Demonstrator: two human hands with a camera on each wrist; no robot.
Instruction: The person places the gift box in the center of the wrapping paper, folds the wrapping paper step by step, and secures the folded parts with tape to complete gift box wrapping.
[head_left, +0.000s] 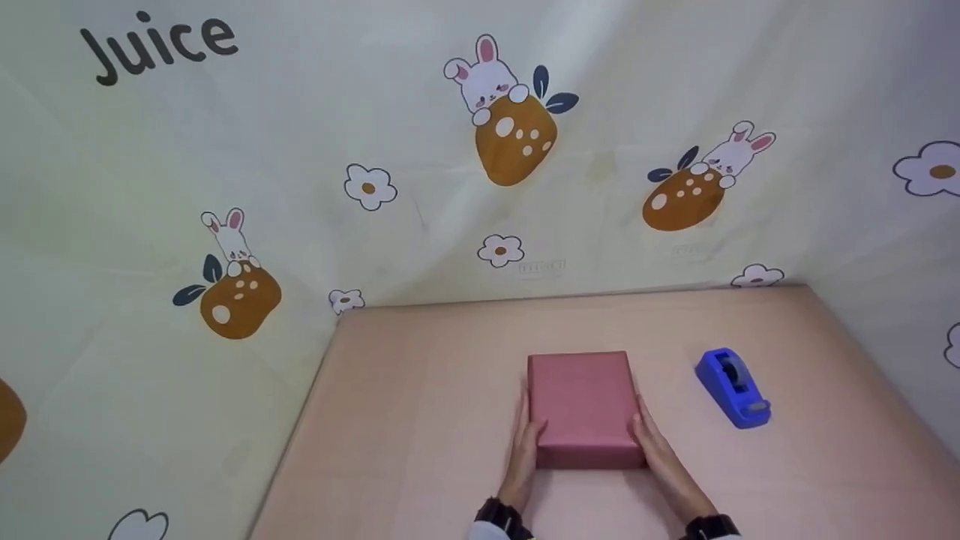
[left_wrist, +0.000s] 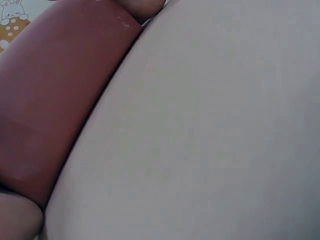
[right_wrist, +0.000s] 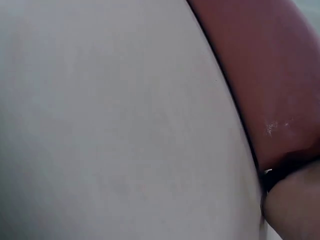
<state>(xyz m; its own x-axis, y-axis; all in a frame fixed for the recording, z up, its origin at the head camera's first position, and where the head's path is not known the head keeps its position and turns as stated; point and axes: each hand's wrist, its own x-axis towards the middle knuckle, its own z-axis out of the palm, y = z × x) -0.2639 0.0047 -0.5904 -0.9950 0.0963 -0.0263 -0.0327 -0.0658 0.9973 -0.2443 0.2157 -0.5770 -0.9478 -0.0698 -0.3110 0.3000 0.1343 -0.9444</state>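
The pink wrapped box (head_left: pixel 583 409) lies flat near the middle of the bench (head_left: pixel 420 420), its long sides running away from the person. The paper looks smooth and closed over the top face and the near end — no loose flap or open seam shows from the head view, so the wrapping itself seems done or close to it. Whether tape holds the underside seams cannot be told, since the bottom is hidden.

The left hand (head_left: pixel 525 446) rests against the box's left side near the front corner, fingers fairly straight and pressed flat to the paper. The right hand (head_left: pixel 660 454) mirrors it on the right side, fingers extended along the edge. Neither hand curls round anything; both simply bracket the box between them. The wrist views show only the dark pink side of the box close up, a bit of skin and pale bench surface.

The blue tape dispenser (head_left: pixel 733 388) stands to the right of the box, apart from it and untouched. Judging from this, what remains is at most squaring, pressing down or a final taping — the covering is in place.
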